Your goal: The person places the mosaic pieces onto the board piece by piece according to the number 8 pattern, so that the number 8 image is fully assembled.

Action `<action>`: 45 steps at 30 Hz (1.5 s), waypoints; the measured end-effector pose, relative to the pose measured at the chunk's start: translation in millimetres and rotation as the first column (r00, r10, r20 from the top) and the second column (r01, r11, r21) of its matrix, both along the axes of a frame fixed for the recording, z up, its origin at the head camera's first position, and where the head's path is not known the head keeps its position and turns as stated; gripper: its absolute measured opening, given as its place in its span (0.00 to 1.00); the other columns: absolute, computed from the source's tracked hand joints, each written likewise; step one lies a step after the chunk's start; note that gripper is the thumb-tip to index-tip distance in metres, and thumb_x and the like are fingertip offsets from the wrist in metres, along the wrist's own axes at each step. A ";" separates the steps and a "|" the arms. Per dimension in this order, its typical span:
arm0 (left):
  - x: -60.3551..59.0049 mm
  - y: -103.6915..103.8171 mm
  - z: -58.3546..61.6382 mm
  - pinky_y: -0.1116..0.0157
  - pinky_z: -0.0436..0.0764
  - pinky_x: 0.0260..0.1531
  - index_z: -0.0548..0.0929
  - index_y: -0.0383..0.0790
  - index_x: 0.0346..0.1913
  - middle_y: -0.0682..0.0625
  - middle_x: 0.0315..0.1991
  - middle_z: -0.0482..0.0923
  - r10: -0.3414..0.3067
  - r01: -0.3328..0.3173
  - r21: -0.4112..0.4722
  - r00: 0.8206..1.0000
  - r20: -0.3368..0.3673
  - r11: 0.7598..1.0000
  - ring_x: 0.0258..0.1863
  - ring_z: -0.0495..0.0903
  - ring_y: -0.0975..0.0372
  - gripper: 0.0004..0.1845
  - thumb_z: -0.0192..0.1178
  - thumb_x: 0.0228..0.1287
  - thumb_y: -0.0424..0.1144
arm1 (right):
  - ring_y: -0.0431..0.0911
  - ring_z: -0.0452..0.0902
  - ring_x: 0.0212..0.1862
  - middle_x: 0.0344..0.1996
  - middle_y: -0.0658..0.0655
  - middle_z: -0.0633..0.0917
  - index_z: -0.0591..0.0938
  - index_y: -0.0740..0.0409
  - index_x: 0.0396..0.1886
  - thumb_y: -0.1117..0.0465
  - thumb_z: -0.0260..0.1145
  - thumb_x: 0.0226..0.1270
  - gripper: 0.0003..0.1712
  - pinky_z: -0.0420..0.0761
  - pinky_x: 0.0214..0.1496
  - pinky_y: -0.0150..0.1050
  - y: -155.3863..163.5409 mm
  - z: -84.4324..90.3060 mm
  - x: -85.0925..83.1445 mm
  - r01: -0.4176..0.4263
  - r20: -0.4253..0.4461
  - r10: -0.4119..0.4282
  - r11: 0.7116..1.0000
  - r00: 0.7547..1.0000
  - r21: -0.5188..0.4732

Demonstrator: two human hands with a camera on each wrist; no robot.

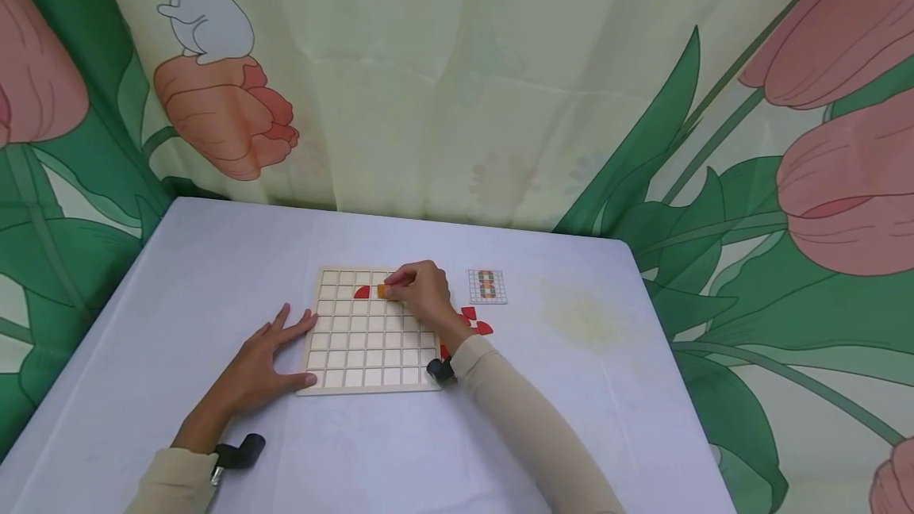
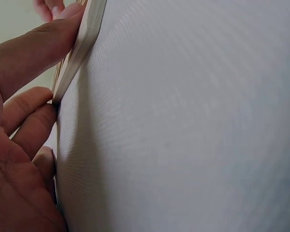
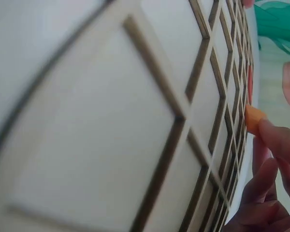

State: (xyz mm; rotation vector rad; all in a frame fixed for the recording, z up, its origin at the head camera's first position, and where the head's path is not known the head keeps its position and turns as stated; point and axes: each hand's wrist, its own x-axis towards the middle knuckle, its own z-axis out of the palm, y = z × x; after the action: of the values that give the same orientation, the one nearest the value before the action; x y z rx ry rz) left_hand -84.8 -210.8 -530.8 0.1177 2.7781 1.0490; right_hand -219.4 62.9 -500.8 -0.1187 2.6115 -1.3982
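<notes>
Orange piece (image 3: pixel 253 118) sits between pinching right fingers (image 3: pixel 283 141); spread left fingers (image 1: pixel 294 330) touch the board (image 1: pixel 355 340).

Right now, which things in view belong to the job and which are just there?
Job, by the look of it:
gridded board
orange piece, pinched in the right hand
red piece on the board
loose red pieces beside it
small patterned card, probably

Just there:
tablecloth
printed curtain
wrist cameras

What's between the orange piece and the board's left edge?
From the orange piece leftward: one red piece, then bare cells up to the board's left edge. The head view shows this.
</notes>
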 end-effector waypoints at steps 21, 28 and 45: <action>-1.6 2.6 2.1 0.22 0.58 0.70 0.67 0.50 0.82 0.27 0.85 0.46 -0.023 0.023 0.046 1.000 -0.008 0.999 0.79 0.49 0.22 0.57 0.83 0.49 0.56 | 0.39 0.80 0.31 0.23 0.43 0.86 0.92 0.44 0.30 0.60 0.79 0.63 0.05 0.75 0.35 0.36 -14.9 6.1 -0.5 -0.023 -0.066 0.038 0.975 0.997 0.221; -0.5 -1.5 3.5 0.20 0.60 0.67 0.64 0.52 0.83 0.28 0.86 0.44 -0.025 0.025 0.013 1.000 0.007 1.000 0.78 0.50 0.20 0.58 0.82 0.50 0.57 | 0.41 0.81 0.37 0.27 0.45 0.87 0.92 0.46 0.37 0.60 0.79 0.64 0.05 0.77 0.38 0.38 8.8 8.1 8.9 -0.018 -0.050 0.024 0.994 0.998 0.104; -1.0 -1.4 1.8 0.20 0.59 0.67 0.64 0.54 0.84 0.30 0.86 0.43 -0.027 0.027 0.017 1.000 0.009 0.999 0.78 0.49 0.20 0.57 0.81 0.52 0.59 | 0.46 0.85 0.41 0.40 0.52 0.88 0.92 0.46 0.46 0.59 0.80 0.65 0.11 0.87 0.37 0.34 120.7 1.8 37.5 0.192 -0.011 -0.192 0.978 0.981 0.084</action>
State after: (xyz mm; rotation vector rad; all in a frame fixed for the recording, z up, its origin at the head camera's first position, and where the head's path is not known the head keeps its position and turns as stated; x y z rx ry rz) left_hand -85.8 -212.2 -529.0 0.1513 2.7520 1.0646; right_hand -181.9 183.6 -499.0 0.1471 2.7419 -1.3414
